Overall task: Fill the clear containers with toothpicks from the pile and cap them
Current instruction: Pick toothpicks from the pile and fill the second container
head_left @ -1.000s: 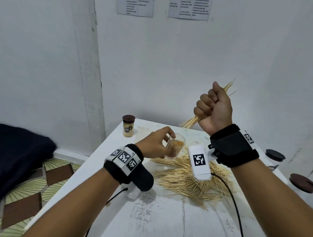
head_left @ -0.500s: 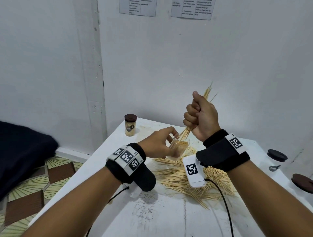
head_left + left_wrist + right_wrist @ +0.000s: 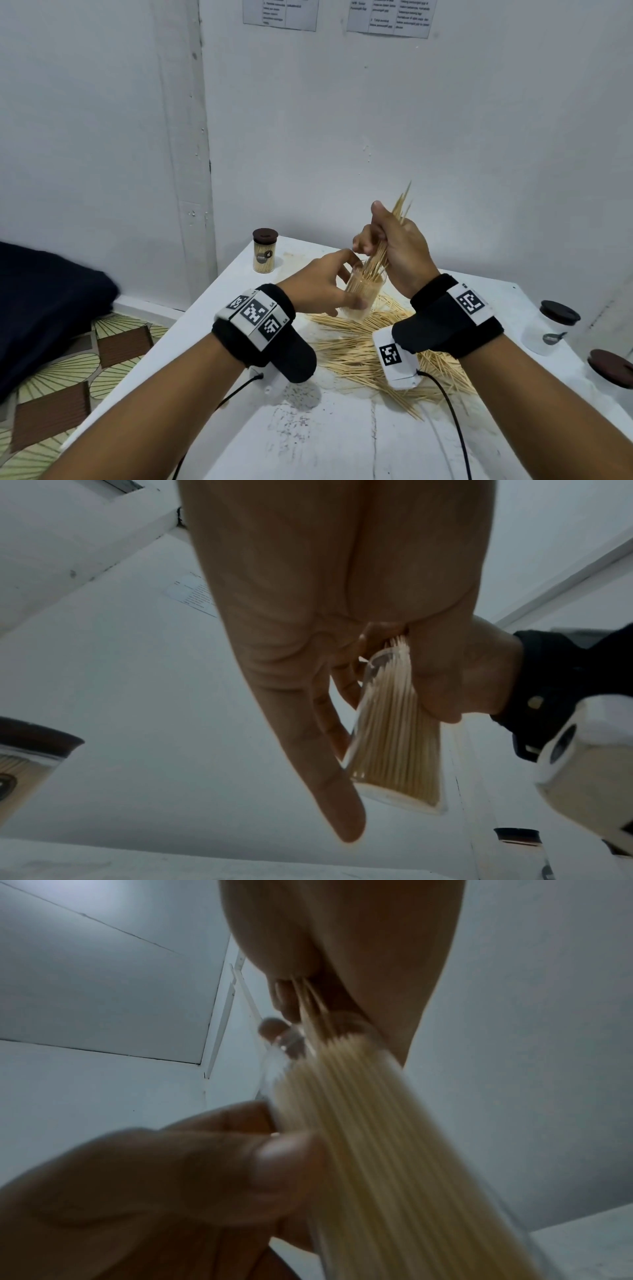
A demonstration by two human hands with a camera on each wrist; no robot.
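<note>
My left hand (image 3: pixel 329 284) grips a clear container (image 3: pixel 363 294) full of toothpicks, tilted a little above the toothpick pile (image 3: pixel 370 353) on the white table (image 3: pixel 342 438). Straight over its mouth, my right hand (image 3: pixel 394 240) holds a bundle of toothpicks (image 3: pixel 399 214) whose lower ends reach into the container. The left wrist view shows the container (image 3: pixel 394 739) between my thumb and fingers (image 3: pixel 329 750). In the right wrist view the bundle (image 3: pixel 377 1123) runs from my fingers into the container, and my left thumb (image 3: pixel 240 1164) lies against its side.
A capped, filled container (image 3: pixel 264 250) stands at the table's far left corner. Two clear containers with brown lids (image 3: pixel 558 313) (image 3: pixel 609 368) sit at the right edge. A dark cloth (image 3: pixel 44 308) lies to the left above the patterned floor. The wall is close behind the table.
My right hand came down and to the left from a raised position, turned the bundle upright and lowered its ends into the container. My left hand kept hold of the container.
</note>
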